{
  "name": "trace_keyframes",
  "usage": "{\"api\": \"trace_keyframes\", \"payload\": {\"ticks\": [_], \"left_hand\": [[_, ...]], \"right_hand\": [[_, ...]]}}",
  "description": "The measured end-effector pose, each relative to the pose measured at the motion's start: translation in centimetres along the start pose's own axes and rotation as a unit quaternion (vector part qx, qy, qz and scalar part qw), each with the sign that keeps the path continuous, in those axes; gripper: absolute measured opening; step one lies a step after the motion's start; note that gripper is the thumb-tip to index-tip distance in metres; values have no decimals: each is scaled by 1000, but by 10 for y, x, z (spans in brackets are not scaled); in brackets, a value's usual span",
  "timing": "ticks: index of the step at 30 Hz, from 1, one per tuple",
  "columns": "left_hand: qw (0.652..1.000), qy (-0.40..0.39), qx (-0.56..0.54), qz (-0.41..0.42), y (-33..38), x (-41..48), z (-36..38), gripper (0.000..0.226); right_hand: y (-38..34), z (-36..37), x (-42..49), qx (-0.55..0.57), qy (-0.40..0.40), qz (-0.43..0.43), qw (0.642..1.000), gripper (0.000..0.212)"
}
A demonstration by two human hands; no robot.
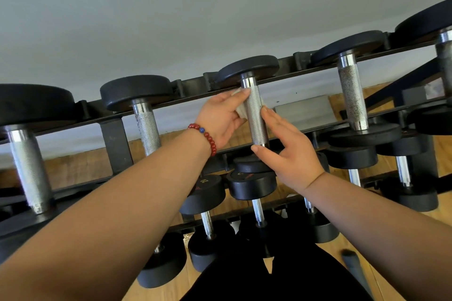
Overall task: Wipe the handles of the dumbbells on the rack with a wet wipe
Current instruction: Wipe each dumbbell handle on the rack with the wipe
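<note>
Several black dumbbells with knurled steel handles lie across the top tier of a black rack. The middle dumbbell's handle runs between my two hands. My left hand, with a red bead bracelet at the wrist, holds a white wet wipe against the handle's left side, fingertips near its upper end. The wipe passes behind the handle and shows a little on its right. My right hand lies along the handle's right side with straight fingers, thumb at the lower end of the handle.
Neighbouring handles sit left and right on the top tier. Smaller dumbbells fill the lower tiers. A grey wall rises behind the rack, a wooden floor lies below, and my dark clothing is at the bottom.
</note>
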State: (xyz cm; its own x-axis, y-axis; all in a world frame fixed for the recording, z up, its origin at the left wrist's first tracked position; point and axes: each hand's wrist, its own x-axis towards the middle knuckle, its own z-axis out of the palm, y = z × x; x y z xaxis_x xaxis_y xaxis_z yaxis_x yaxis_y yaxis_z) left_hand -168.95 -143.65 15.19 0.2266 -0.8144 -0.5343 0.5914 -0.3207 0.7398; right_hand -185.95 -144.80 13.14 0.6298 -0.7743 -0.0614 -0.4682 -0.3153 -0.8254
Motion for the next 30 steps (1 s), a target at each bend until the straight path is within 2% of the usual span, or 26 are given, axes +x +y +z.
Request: {"api": "trace_keyframes", "payload": {"ticks": [5, 9, 15, 19, 24, 27, 30], "left_hand": [[1000, 0, 29, 9, 4, 4, 1, 22], [998, -5, 54, -9, -3, 0, 2, 27], [1000, 8, 26, -1, -1, -1, 1, 27], [997, 8, 80, -8, -11, -8, 3, 23], [998, 47, 48, 13, 8, 5, 6, 21], [994, 30, 104, -9, -5, -4, 6, 18], [995, 18, 100, -16, -6, -9, 0, 13]], "right_hand": [[1, 0, 0, -1, 1, -2, 1000, 82], [1, 0, 0, -1, 9, -4, 1000, 81], [2, 1, -1, 4, 32, -8, 999, 76], [4, 4, -2, 7, 56, -29, 998, 73], [3, 3, -2, 3, 63, -31, 998, 73], [2, 3, -2, 2, 65, -37, 997, 72], [2, 3, -2, -2, 68, -43, 997, 71]]}}
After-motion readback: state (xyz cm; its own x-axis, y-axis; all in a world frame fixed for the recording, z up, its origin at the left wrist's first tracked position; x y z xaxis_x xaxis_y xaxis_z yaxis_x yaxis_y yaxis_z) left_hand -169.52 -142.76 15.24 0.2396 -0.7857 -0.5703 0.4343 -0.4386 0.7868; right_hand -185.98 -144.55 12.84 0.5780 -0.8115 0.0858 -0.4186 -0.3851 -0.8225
